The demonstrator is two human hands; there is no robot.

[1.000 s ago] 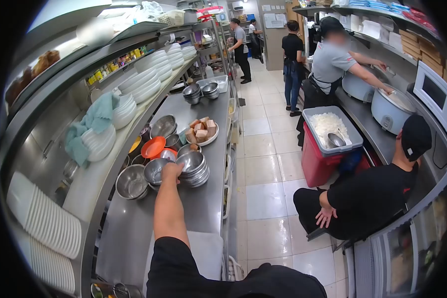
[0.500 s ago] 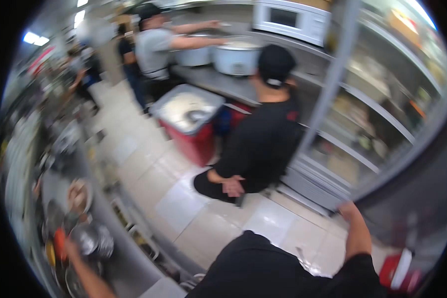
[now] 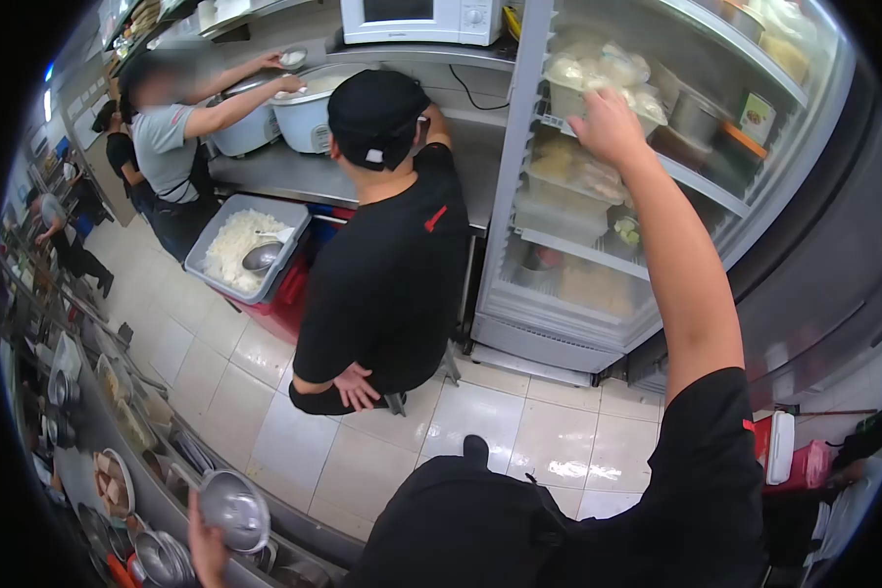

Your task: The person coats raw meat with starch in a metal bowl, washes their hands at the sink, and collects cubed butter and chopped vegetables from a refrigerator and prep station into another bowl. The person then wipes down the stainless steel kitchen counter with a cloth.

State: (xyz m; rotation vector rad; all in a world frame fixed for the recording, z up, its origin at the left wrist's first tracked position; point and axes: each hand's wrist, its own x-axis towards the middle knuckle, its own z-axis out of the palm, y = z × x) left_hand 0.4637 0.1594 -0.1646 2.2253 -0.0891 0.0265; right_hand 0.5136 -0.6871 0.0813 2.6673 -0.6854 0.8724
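Observation:
My left hand (image 3: pixel 204 549) is at the lower left, its fingers wrapped round the rim of a shiny metal bowl (image 3: pixel 233 512) that tilts toward me. My right arm stretches up into the glass-fronted fridge. There my right hand (image 3: pixel 612 127) is at the front of an upper-shelf bin (image 3: pixel 563 101) of clear plastic bags with pale contents (image 3: pixel 612 71). Its thumb and fingers are apart, with nothing visibly gripped; whether the fingertips touch the bags is unclear.
A person in black (image 3: pixel 387 255) stands beside the fridge (image 3: pixel 549 333). Behind, another person in grey (image 3: pixel 167 142) works at rice cookers (image 3: pixel 304 127). A tub of rice (image 3: pixel 198 257) stands on the floor side. Stacked metal bowls (image 3: pixel 162 559) are on the left counter.
My right hand has gone from low at the fridge door's edge up to the upper shelf. My left hand has lifted a metal bowl from the counter. The view has turned right.

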